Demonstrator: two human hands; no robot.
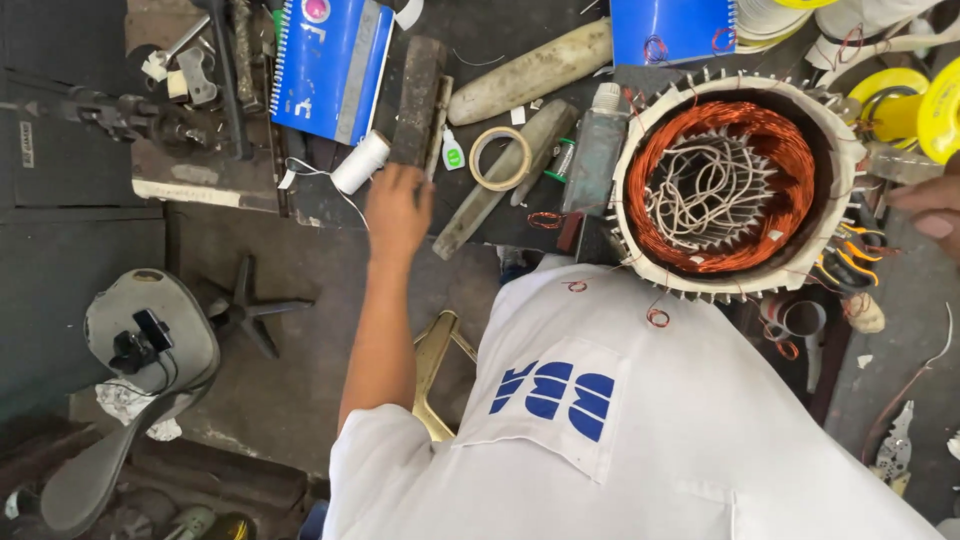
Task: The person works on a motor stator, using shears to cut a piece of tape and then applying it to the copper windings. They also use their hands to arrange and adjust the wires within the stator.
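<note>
Head view looks down over a white shirt (640,440) at a cluttered dark table (470,225). The left hand (397,208) is stretched forward with the arm long and straight, palm down and fingers loosely spread; it rests at the near end of a dark rectangular block (418,100) and grasps nothing that can be seen, though its fingertips are partly hidden against the block. That block lies straight ahead of the left hand, its long axis running away from the person, almost in line with the forearm. Just beside the hand on its left lies a white spool of thread (360,162), tilted, with a loose strand trailing off. To the hand's right, near but apart, sit a ring of tan tape (500,158) and a long grey tapered bar (505,180) lying diagonally. A blue spiral notebook (330,65) lies beyond the spool. The right hand (930,208) shows only at the frame's right edge, fingers extended and seemingly holding nothing, though most of it is cut off. It is close to the large stator (738,185), a round pale shell with copper windings and white leads coiled in its bore, which stands well apart from the left hand. So the left hand is nearer the block and spool, the right nearer the stator.
</note>
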